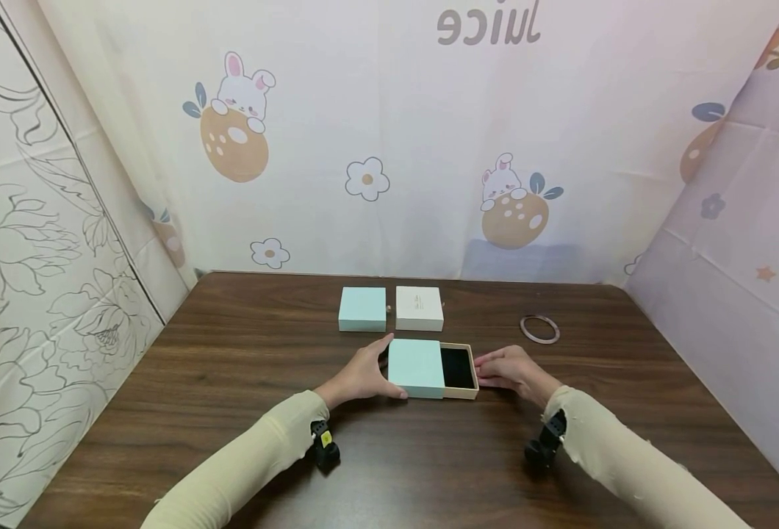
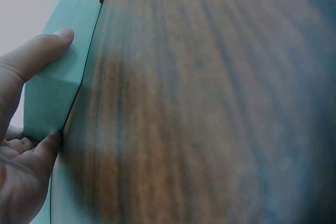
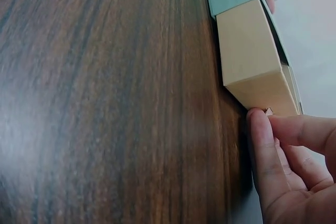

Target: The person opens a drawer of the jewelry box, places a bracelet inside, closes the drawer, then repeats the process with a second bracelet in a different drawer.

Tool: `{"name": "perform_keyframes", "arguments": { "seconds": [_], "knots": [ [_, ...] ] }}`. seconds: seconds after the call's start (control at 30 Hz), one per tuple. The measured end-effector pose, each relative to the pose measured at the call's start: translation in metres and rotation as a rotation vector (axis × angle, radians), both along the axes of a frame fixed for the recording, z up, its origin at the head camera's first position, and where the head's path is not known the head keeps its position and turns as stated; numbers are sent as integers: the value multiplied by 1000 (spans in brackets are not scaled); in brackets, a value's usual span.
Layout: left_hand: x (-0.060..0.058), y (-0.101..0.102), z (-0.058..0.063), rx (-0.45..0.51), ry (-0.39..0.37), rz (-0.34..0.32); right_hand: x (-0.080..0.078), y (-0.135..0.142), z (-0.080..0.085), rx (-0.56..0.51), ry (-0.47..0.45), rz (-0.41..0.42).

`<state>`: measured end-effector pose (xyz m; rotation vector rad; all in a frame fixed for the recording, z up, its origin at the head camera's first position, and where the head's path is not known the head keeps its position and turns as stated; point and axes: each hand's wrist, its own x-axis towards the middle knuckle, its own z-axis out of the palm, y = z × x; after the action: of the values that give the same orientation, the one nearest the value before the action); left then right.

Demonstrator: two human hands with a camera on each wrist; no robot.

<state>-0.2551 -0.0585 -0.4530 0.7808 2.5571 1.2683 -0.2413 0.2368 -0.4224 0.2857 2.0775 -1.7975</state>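
On the table lies a light turquoise drawer-style gift box (image 1: 416, 362) with its cream inner drawer (image 1: 461, 392) pulled partway out to the right. A black lining (image 1: 457, 367) shows inside the drawer. My left hand (image 1: 361, 373) grips the turquoise sleeve from its left end, thumb on the near side (image 2: 64, 35) and fingers at the far side and end. At the drawer's right end my right hand (image 1: 514, 371) pinches a small pull tab (image 3: 269, 111) between thumb and forefinger; most of the tab is hidden by the fingertips.
Behind the box stand a second turquoise box (image 1: 362, 308) and a white box (image 1: 419, 308) with small print on top, both closed. A pale ring-shaped bangle (image 1: 539, 329) lies to the right. Patterned curtains (image 1: 376, 110) hang behind the brown wooden table (image 1: 270, 323).
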Motion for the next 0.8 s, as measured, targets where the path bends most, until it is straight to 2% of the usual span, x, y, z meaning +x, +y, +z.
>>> {"name": "perform_keyframes", "arguments": {
  "seconds": [0.8],
  "knots": [
    [0, -1, 1, -14, -10, 8, 3, 19, 0, -26, 23, 11]
  ]
}}
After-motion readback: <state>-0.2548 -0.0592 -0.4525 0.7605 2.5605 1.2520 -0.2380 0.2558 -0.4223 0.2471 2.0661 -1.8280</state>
